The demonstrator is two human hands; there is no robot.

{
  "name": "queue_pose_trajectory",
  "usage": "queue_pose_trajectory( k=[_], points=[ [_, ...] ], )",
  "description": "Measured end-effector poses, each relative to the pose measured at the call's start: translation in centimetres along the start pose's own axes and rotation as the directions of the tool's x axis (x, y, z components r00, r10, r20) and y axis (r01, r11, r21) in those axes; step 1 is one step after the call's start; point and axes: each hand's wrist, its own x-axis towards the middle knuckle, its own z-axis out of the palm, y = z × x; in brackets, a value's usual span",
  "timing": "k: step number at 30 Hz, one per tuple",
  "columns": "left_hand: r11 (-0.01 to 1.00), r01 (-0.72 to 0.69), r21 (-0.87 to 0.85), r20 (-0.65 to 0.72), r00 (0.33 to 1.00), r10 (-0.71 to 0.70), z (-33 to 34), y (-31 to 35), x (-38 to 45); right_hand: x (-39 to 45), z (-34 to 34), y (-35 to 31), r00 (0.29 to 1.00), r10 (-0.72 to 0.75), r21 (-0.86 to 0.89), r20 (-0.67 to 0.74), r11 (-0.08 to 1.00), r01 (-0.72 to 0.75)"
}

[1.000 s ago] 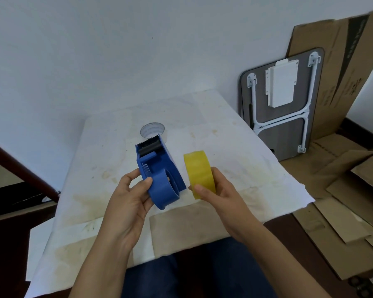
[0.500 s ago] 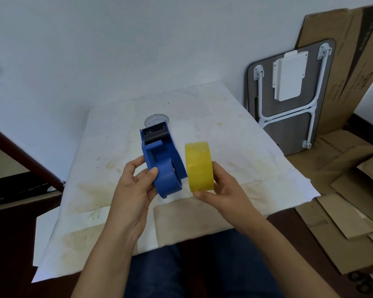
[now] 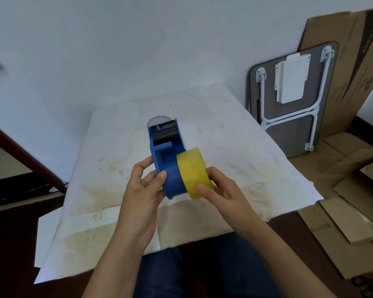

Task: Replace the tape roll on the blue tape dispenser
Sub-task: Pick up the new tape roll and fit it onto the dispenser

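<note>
My left hand (image 3: pixel 145 186) grips the blue tape dispenser (image 3: pixel 167 157) by its rounded rear end, holding it above the table with the toothed cutter pointing away from me. My right hand (image 3: pixel 221 189) holds a yellow tape roll (image 3: pixel 193 172) by thumb and fingers. The roll is pressed against the dispenser's right side, over its round hub, which is hidden behind the roll. Whether the roll sits on the hub I cannot tell.
A small table covered in stained white paper (image 3: pixel 235 151) lies below my hands. Just behind the dispenser's cutter lies a round clear lid (image 3: pixel 157 121). A folded table (image 3: pixel 289 100) and flattened cardboard (image 3: pixel 351 190) stand and lie to the right. My legs are under the near edge.
My right hand has carried the yellow roll leftward from beside the dispenser until it touches the dispenser's right side. My left hand has kept its hold on the dispenser.
</note>
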Motion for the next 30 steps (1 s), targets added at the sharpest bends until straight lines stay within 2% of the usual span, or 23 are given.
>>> queue_pose_trajectory(
  k=[7,15,21,24,26,30],
  points=[
    [1.000,0.015,-0.004,-0.012,1.000,-0.015,0.1,0.3,0.0,0.3,-0.4,0.2,0.999,0.020,0.002,-0.031,1.000,-0.020],
    [0.997,-0.014,0.074,0.035,0.999,0.011,0.7,0.6,-0.3,0.4,-0.4,0.3,0.999,0.037,-0.033,-0.009,0.999,-0.038],
    [1.000,0.021,-0.004,0.093,0.995,-0.020,1.2,0.7,-0.7,0.3,-0.1,-0.1,1.000,0.015,-0.062,-0.023,0.998,-0.016],
    [0.999,0.028,-0.033,0.117,0.993,-0.024,1.0,0.9,-0.6,0.3,-0.1,-0.5,0.996,-0.016,-0.048,-0.083,0.999,0.012],
    [0.999,0.036,-0.040,0.132,0.991,-0.031,0.9,1.0,-0.7,0.4,-0.3,-0.4,0.993,0.013,-0.042,-0.121,0.999,-0.019],
    [0.998,0.051,-0.021,0.156,0.987,-0.047,1.1,1.2,-0.9,0.6,-0.3,-0.6,0.989,0.146,0.007,-0.034,0.989,-0.146]
  ],
)
